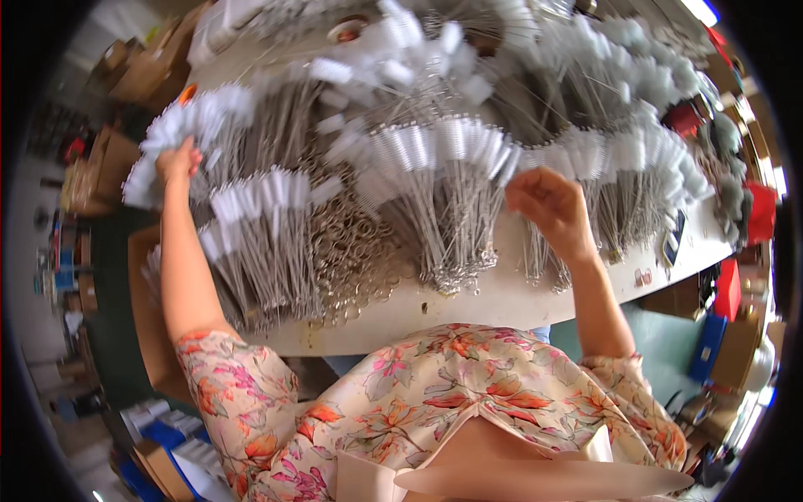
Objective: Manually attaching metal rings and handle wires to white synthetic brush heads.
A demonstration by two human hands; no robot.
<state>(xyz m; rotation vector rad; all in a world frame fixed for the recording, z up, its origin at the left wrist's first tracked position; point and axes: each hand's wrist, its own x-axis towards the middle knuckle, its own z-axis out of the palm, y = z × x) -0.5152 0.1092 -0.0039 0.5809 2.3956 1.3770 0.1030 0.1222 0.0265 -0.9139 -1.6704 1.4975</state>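
Bundles of small tube brushes with white bristle heads and thin twisted-wire stems cover the table. At the far left, my left hand [179,161] reaches in among a pile of white brush heads [219,109], its fingers curled closed. What it pinches there is too small to make out. My right hand [548,205] hovers just right of the middle bundle of brushes [452,167], fingers bent in toward the thumb; anything inside is hidden. Between the left and middle bundles lies a heap of loose metal rings [347,243].
A pale table [368,335] carries more brush bundles [623,159] at the right and behind. A phone-like dark object [673,238] lies near the right edge. Cardboard boxes [113,171] stand left of the table; a blue bin [707,347] is at the right.
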